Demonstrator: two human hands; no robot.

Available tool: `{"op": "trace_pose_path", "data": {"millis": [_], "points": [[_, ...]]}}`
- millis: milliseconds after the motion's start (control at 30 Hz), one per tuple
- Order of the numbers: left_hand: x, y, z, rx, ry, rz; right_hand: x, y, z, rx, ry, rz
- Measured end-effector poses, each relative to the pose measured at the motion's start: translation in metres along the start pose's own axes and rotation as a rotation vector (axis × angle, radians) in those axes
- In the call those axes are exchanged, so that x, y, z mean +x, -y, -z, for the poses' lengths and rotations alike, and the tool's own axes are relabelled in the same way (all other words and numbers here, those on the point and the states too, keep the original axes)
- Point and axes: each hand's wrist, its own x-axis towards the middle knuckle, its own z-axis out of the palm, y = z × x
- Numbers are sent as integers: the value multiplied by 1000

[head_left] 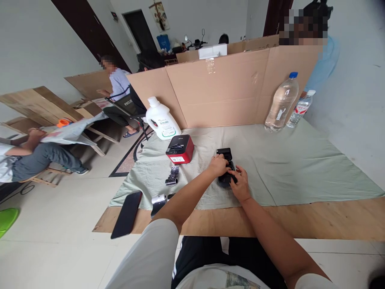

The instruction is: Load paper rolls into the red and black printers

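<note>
I have my left hand (219, 165) and right hand (240, 185) close together on a black device (224, 181) on the bench (222, 221), near the red-and-black box (180, 149); whether they grip it, I can't quite tell.

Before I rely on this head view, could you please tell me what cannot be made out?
In the head view:
Black plastic device: its middle, covered by the left hand and right hand.
Small dark item beside the white-and-black roll: partly behind the left forearm.
White plastic jug: fine label print, too small.
Bright green item: cut off by the left edge.
</note>
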Motion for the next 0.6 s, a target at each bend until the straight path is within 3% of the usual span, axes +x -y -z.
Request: {"op": "trace_pose_path", "data": {"millis": [100,267,433,600], "points": [[0,6,1,-171,-85,21,1,2,0,-9,-14,-19],[3,22,-6,-380,-534,83,1,3,0,-2,-16,-34],[-4,29,-18,-576,-527,-106,3,8,5,4,-24,9],[-27,22,-23,-665,-632,-159,5,16,9,12,-27,75]]}}
